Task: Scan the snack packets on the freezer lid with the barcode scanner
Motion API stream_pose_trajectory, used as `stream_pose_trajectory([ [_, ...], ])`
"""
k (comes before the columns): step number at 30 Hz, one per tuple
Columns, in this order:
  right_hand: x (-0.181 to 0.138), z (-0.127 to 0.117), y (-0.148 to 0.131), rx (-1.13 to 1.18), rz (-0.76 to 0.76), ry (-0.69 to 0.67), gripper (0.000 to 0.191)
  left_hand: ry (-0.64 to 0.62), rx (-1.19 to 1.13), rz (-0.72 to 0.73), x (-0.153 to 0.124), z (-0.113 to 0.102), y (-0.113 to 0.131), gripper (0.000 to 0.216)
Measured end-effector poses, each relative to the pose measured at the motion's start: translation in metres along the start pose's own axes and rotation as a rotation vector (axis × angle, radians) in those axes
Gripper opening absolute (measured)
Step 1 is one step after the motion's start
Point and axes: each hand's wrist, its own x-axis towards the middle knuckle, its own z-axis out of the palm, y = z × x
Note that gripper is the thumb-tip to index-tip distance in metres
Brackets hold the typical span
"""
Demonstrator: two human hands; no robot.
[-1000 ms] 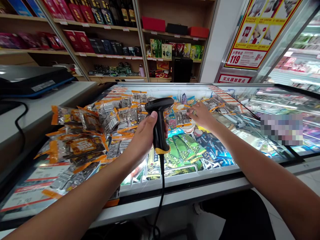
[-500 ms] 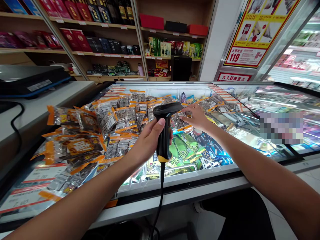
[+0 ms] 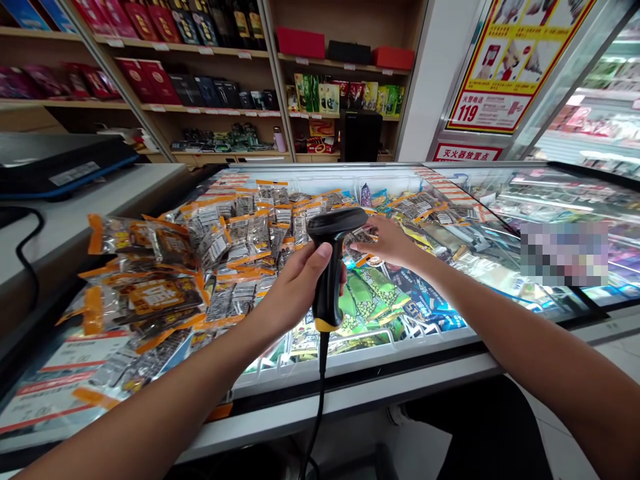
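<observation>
My left hand (image 3: 295,283) is wrapped round the handle of a black barcode scanner (image 3: 332,260) with a yellow band, held upright over the glass lid of a chest freezer (image 3: 400,360); its cable hangs down below. My right hand (image 3: 387,241) reaches just behind the scanner head and grips a small silver and orange snack packet (image 3: 356,239). A heap of several similar orange-edged snack packets (image 3: 200,260) covers the left and middle of the lid.
A grey counter (image 3: 90,213) with a black device (image 3: 55,163) and cable stands at the left. Ice-cream packs show under the glass. Shelves of boxes and bottles (image 3: 210,80) line the back wall. A second glass freezer (image 3: 550,220) extends to the right.
My right hand has drawn back from the far packets toward the scanner with a packet in its fingers. The scanner in my left hand has shifted slightly right.
</observation>
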Motion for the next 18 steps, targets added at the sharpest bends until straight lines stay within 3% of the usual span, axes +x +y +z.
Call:
stream_pose_trajectory([
  [2,0.002,-0.003,0.002,0.298,0.015,-0.019,0.051,-0.005,0.007,-0.012,-0.001,-0.001,0.000,0.053],
  [4,0.003,-0.008,0.004,0.528,0.057,0.045,0.054,-0.044,0.028,-0.026,-0.002,-0.003,0.001,0.053],
  [8,0.005,-0.022,0.004,0.769,0.212,0.163,0.050,-0.184,0.112,-0.042,-0.005,-0.004,0.003,0.046],
  [18,0.008,-0.025,0.008,0.793,0.207,0.229,0.054,-0.282,0.226,-0.028,-0.006,0.001,0.004,0.040],
])
